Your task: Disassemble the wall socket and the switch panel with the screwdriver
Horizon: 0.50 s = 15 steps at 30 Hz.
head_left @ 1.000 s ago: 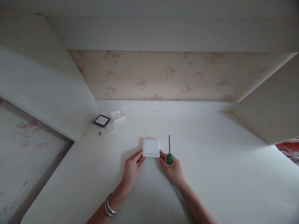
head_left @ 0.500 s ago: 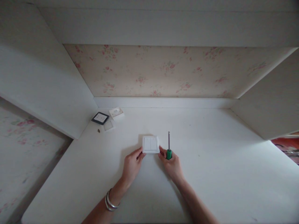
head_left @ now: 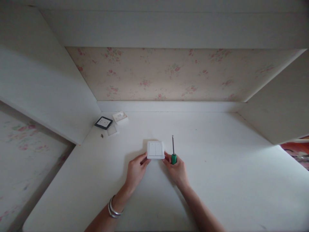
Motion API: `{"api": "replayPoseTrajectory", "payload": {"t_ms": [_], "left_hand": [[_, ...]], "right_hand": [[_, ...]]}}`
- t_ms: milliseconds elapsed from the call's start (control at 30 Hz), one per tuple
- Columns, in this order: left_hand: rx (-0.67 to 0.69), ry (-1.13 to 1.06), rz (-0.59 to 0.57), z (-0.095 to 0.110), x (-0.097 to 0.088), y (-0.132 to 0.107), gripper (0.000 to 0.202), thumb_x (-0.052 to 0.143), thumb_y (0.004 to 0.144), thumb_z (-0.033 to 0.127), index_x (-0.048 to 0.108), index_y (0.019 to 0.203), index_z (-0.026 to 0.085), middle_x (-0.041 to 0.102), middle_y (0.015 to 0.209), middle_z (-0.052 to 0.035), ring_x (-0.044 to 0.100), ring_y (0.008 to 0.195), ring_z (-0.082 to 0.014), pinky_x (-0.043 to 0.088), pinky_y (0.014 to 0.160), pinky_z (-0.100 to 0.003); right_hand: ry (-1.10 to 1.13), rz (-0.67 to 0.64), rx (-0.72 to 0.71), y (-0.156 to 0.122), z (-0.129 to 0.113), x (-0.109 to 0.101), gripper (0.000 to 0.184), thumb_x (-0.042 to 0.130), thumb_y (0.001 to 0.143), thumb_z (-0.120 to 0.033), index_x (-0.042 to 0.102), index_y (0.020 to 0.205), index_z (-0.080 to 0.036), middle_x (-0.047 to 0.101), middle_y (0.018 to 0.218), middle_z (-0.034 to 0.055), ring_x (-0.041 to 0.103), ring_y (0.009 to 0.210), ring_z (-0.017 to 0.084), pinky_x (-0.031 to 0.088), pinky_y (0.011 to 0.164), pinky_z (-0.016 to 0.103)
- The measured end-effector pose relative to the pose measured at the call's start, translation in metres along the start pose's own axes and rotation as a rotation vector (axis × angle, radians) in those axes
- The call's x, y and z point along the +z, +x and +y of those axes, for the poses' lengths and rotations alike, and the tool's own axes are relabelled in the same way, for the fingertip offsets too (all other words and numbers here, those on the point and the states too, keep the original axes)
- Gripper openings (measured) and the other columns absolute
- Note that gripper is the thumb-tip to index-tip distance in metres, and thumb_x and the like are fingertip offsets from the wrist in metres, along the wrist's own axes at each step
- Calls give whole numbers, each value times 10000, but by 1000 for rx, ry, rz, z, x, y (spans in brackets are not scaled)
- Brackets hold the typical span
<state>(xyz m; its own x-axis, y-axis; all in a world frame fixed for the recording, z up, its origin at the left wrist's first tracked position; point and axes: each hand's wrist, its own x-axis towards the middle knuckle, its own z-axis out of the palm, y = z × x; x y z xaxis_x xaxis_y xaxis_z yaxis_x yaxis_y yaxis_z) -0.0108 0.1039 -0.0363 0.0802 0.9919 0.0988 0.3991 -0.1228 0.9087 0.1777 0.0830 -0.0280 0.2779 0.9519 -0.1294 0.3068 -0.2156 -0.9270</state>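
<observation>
A white two-rocker light switch (head_left: 155, 150) is held just above or on the white tabletop, face toward me. My left hand (head_left: 137, 170) pinches its lower left corner, thumb in front and fingers behind. At its lower right edge, my right hand (head_left: 177, 170) grips the switch with the fingertips. That same hand also keeps a screwdriver (head_left: 173, 158) with a green handle, its metal shaft pointing away from me. Whether the switch's underside touches the table cannot be seen.
At the back left lie a dark-framed socket plate (head_left: 103, 122), a white mounting box (head_left: 120, 117), a pale square frame (head_left: 112, 130) and some small screws (head_left: 102, 136). White panels (head_left: 55, 80) wall in both sides, with a shelf board (head_left: 154, 29) overhead.
The screwdriver has tilted slightly, its tip shifting a little to the left. Both hands stay on the switch, almost still.
</observation>
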Motion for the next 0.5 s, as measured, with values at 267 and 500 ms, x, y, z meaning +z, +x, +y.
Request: {"api": "replayPoseTrajectory", "payload": {"t_ms": [267,500], "left_hand": [[58,55,-16,-7,-3,3,277,607,831,242,644,1105,225,683,1087,-32,659,948,-195,528,861,-315],[181,172,37,-9,-21,10,341,526,834,171,576,1166,231,587,1180,-58,592,1042,-198,501,910,-344]], "right_hand": [[-15,-3,-20,-2,0,0,233,614,733,-351,458,627,-215,693,1027,115,653,819,236,462,666,299],[-65,-267,-61,-4,2,-26,233,574,787,-423,500,748,-205,714,859,73,598,615,157,424,561,255]]}}
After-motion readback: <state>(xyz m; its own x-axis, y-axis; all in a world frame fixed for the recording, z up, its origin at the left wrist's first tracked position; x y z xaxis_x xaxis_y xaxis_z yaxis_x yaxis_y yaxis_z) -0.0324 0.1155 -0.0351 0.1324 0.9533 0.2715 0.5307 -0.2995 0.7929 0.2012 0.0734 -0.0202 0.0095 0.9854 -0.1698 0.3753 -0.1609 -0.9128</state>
